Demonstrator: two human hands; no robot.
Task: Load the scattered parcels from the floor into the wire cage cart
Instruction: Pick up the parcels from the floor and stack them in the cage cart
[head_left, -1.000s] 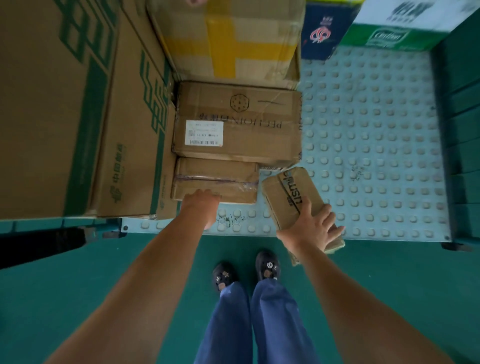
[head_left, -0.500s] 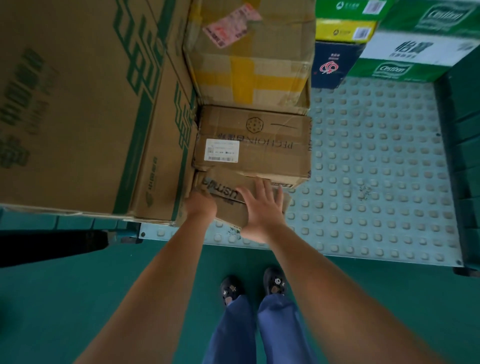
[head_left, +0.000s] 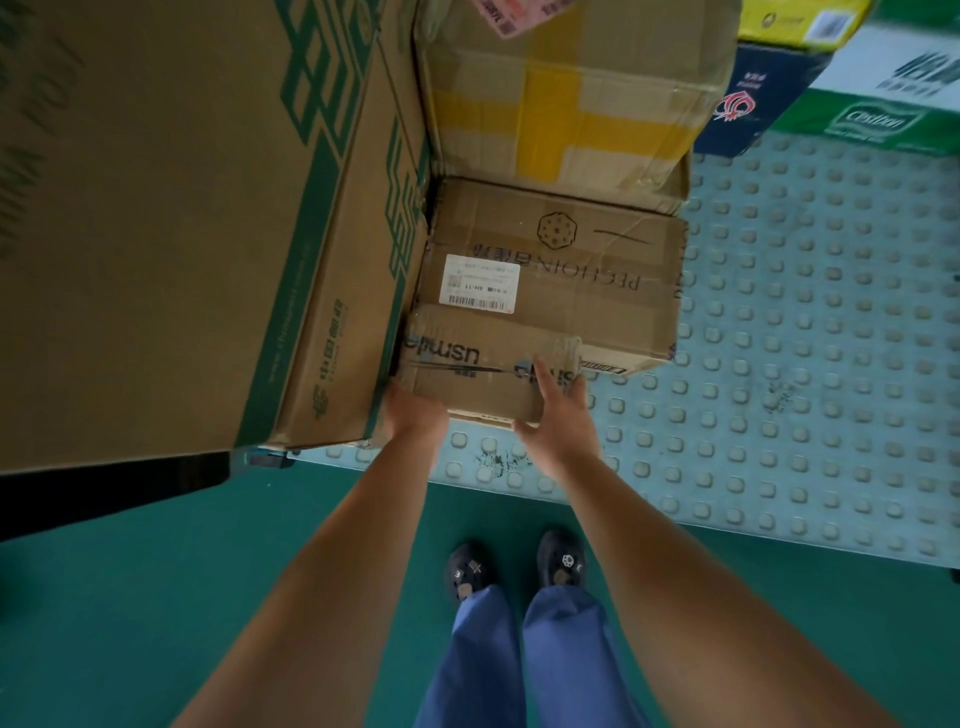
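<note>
Since a second ago, the usmile parcel (head_left: 483, 371) has swung from the cart floor's edge onto the low box beside the tall green-printed carton (head_left: 332, 291).
Left hand (head_left: 413, 415) steadies its near corner, fingers hidden; right hand (head_left: 556, 415) presses with straight, spread fingers. Best pushed flush against the labelled box (head_left: 550, 275) on the studded cart floor (head_left: 805, 322).

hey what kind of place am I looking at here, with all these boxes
Probably a parcel sorting or delivery depot. Taped cardboard parcels with a barcoded shipping label are stacked on a studded cart platform, beside a big green-printed postal carton, over a painted green floor.
</note>
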